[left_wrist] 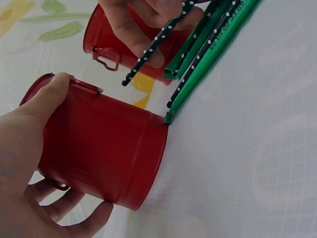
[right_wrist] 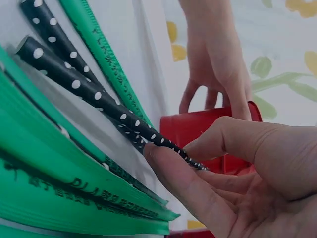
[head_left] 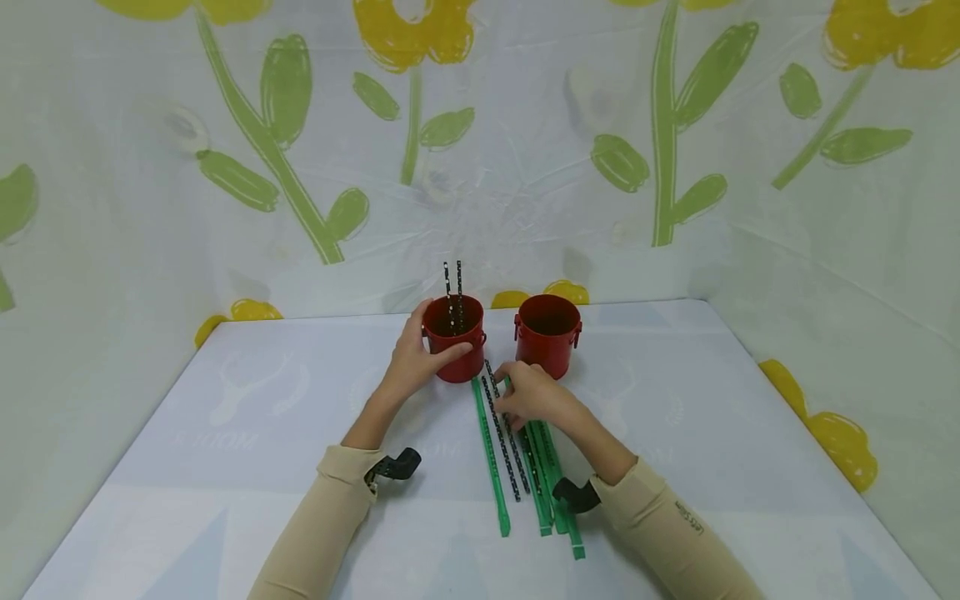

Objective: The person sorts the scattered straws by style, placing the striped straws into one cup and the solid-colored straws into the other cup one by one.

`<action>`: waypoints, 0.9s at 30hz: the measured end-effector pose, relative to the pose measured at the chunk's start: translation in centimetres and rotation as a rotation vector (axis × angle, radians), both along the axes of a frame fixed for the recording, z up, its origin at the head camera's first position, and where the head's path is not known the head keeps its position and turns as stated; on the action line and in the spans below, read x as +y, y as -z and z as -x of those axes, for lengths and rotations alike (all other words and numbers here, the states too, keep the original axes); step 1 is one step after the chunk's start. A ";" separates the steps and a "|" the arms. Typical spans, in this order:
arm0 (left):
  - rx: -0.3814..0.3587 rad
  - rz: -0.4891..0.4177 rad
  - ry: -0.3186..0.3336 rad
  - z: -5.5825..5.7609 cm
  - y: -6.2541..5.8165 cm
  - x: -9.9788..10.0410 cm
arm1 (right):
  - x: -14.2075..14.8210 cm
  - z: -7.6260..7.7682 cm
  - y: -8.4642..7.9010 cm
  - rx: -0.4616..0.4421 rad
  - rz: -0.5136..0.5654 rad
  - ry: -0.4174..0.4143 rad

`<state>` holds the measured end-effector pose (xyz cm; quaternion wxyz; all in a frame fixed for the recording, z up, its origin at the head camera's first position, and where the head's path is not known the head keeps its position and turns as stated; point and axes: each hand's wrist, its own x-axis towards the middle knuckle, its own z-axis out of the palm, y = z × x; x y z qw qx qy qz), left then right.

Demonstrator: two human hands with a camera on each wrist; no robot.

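My left hand grips the left red bucket, thumb on the near side and fingers round the far side. Two black straws with white dots stand upright in that bucket. My right hand pinches another black dotted straw between thumb and fingers, its near end lifted slightly in the right wrist view. Beside it lies a second loose dotted straw. Under and right of my right hand are several green printed wrappers, with dotted straw showing among them.
A second red bucket with side handles stands just behind my right hand. One green wrapper lies apart, left of the loose straws. The white table meets a flower-printed sheet at the back and sides.
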<state>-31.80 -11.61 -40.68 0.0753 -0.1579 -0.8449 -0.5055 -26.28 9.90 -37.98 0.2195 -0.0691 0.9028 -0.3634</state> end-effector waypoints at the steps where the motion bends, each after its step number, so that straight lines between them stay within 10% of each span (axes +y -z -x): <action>1: 0.001 -0.002 -0.001 0.0 0.0 0.0 | 0.0 0.1 0.0 -0.001 0.010 -0.001; 27: 0.010 -0.005 0.001 0.1 0.2 -0.1 | 0.8 0.9 -0.7 0.139 0.180 0.023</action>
